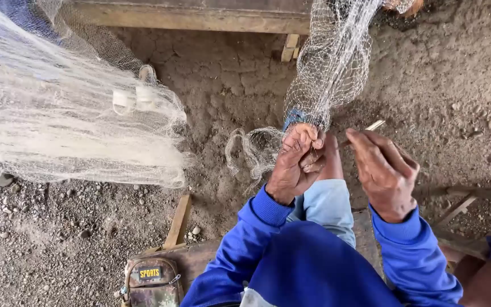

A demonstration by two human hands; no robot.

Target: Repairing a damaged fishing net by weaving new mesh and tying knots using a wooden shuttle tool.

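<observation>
Ground (228,74): bare packed dirt, cracked at 12 o'clock, loose pebbles at 8 o'clock and 3 o'clock.
Beam (200,17): one wooden plank across the top edge.
Nets: two. A big pale heap of net (58,113) lies at 10 o'clock; a hanging net (331,62) drops from 1 o'clock to the hands.
Pouch (152,281): one camouflage bag at 7 o'clock on a board.
Left hand (294,165): centre, fingers clenched around the gathered lower end of the hanging net, knuckles up.
Right hand (382,170): at 3 o'clock of the left, pinching a thin pale needle (370,127) that points toward the mesh.
Sleeves: two, blue, rising from 6 o'clock.
</observation>
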